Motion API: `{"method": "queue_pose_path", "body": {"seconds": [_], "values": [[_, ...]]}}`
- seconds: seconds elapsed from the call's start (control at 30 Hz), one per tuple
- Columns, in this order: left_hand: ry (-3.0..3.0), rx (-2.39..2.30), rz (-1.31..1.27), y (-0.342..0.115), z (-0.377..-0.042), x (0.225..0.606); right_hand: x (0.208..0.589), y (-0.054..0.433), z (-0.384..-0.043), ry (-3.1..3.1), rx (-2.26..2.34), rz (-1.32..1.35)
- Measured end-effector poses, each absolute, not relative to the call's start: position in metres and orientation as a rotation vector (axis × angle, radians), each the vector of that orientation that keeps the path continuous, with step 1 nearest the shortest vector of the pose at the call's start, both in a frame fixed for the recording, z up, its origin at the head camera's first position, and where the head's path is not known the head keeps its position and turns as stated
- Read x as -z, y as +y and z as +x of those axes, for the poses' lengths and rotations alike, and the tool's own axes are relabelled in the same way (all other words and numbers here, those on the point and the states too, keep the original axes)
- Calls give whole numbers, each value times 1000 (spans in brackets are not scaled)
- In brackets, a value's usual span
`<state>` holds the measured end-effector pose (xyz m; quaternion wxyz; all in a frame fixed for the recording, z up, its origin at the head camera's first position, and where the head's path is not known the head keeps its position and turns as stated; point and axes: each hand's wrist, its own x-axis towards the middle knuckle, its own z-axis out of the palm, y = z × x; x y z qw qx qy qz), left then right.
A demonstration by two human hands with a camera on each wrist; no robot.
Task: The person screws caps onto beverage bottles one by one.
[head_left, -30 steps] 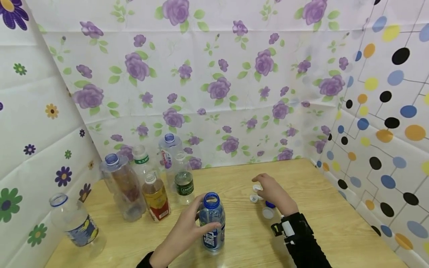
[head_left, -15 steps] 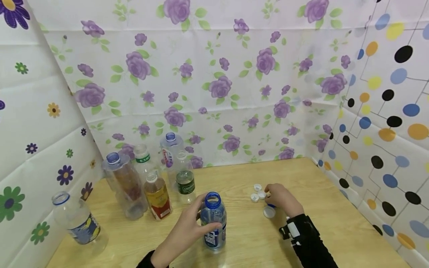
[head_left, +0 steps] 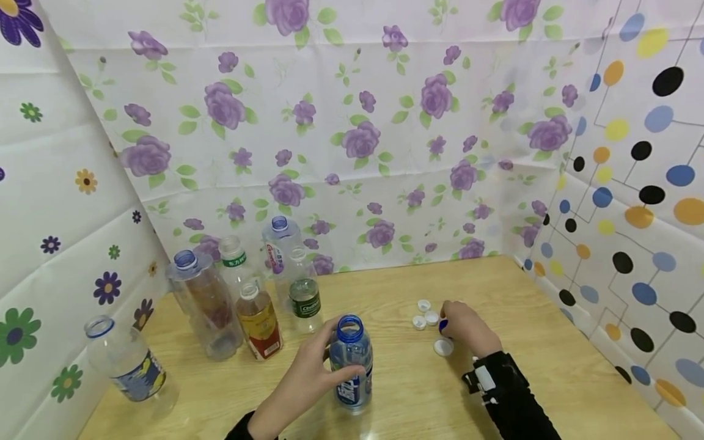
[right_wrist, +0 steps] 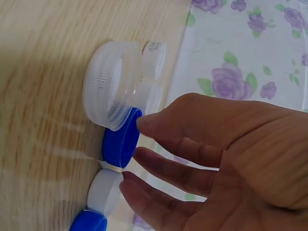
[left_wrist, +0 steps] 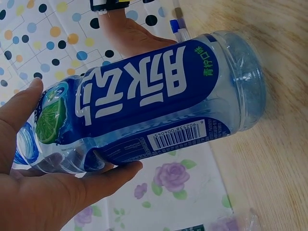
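My left hand (head_left: pixel 308 373) grips a blue-tinted plastic bottle (head_left: pixel 351 366) that stands upright on the table, its mouth uncapped. The left wrist view shows thumb and fingers around the upper part of this bottle (left_wrist: pixel 159 91), above the barcode. My right hand (head_left: pixel 467 330) pinches a blue bottle cap (right_wrist: pixel 122 138) between thumb and fingertips, low over the table. In the head view that blue cap (head_left: pixel 443 326) is partly hidden by the fingers. Beside it lie a wide translucent cap (head_left: pixel 443 347) and several small white caps (head_left: pixel 431 318).
To the left stand several uncapped bottles: one with a lemon label (head_left: pixel 137 376), a large clear one (head_left: pixel 206 305), a tea bottle (head_left: pixel 258 324), and a green-labelled one (head_left: pixel 304 299). Flower-printed sheets (head_left: pixel 357 183) wall the back of the wooden table (head_left: pixel 528 305).
My right hand has drawn back from over the white caps toward the right and taken the blue cap between its fingers. My left hand keeps its hold on the bottle.
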<state>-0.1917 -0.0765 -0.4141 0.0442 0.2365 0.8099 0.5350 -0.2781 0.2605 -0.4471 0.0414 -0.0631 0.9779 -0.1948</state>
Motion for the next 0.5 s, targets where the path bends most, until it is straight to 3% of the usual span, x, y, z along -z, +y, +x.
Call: {"method": "queue_pose_path", "body": {"seconds": [0.5], "values": [[2479,-1621,701,-75,-190,412,454,267,-281,2946,510,-307]]}}
